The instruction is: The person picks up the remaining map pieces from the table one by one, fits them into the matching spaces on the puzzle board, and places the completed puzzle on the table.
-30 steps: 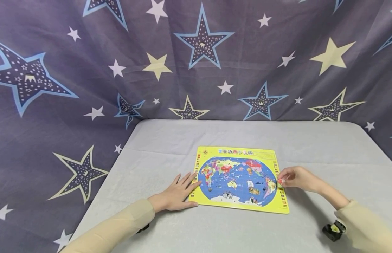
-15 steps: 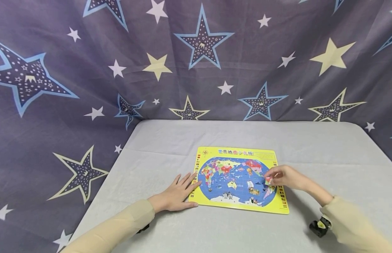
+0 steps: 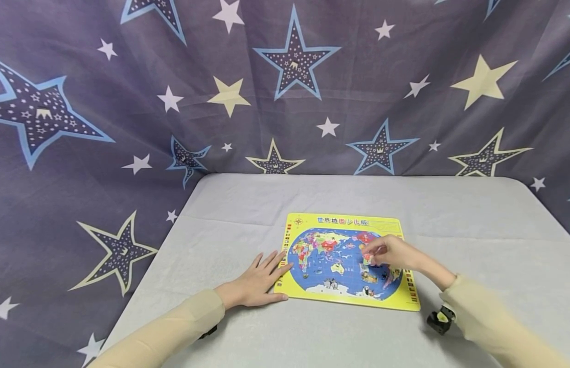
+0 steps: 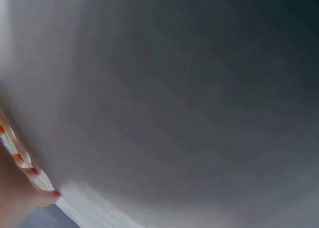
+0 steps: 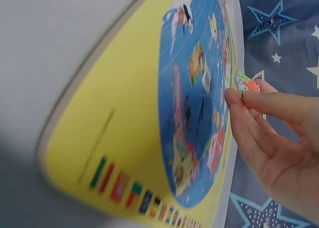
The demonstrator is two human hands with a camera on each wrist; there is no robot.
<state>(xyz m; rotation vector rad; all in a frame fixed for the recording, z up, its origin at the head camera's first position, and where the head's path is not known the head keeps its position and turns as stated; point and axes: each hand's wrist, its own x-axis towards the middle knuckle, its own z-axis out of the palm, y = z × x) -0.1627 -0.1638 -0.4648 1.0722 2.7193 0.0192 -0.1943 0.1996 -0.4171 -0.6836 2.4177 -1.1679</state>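
Note:
A yellow-bordered world map puzzle board [image 3: 349, 302] lies flat, its blue oval map partly hidden by my right hand. That hand [image 3: 395, 252] is over the right half of the map, pinching a small multicoloured puzzle piece [image 5: 245, 82] between thumb and fingertips. In the right wrist view the piece is held above the map's surface. My left hand [image 3: 253, 285] rests with spread, straight fingers on the board's left edge. The left wrist view catches only part of that hand [image 4: 20, 195] at its lower left corner.
The board lies on a table with a pale grey cloth [image 3: 248, 204]. A dark curtain with stars [image 3: 358, 102] hangs behind the table and along its left side. A black wrist device [image 3: 440, 321] hangs below the right sleeve.
My right hand has carried the puzzle piece leftward, from the board's right border to over the map. The left hand and the board have stayed in place.

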